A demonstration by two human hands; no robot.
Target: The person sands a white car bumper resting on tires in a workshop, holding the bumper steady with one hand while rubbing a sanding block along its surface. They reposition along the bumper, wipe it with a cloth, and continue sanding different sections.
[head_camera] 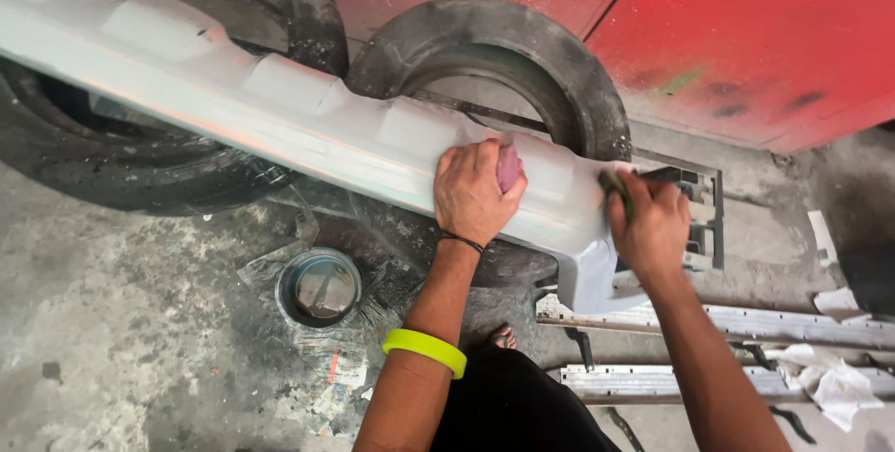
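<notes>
A person crouches over stained concrete floor (112, 321) in a workshop. Nearest the camera, at 6 o'clock, dark trousers fill the bottom edge, with a toe showing just above. At 8 o'clock from the hands, a round tin (319, 286) of grey liquid sits on crumpled plastic, with bare floor open beyond it toward 9 o'clock. At 4 o'clock, two metal trim strips (736, 321) and a white rag (839, 382) crowd the floor.

The left hand (475, 193), with a yellow wristband (424, 349) on its forearm, presses flat, fingers curled over a pinkish pad (508, 168) on a long grey primed body panel (280, 112). The right hand (653, 224) is closed around a dark sanding block (615, 186) at the panel's end. The panel's long axis runs from 10 o'clock down to 4 o'clock, where its near end drops off squarely just beside the right wrist.

Behind it, two worn tyres (494, 51) stand against a red painted wall (746, 33) at 12 o'clock.
</notes>
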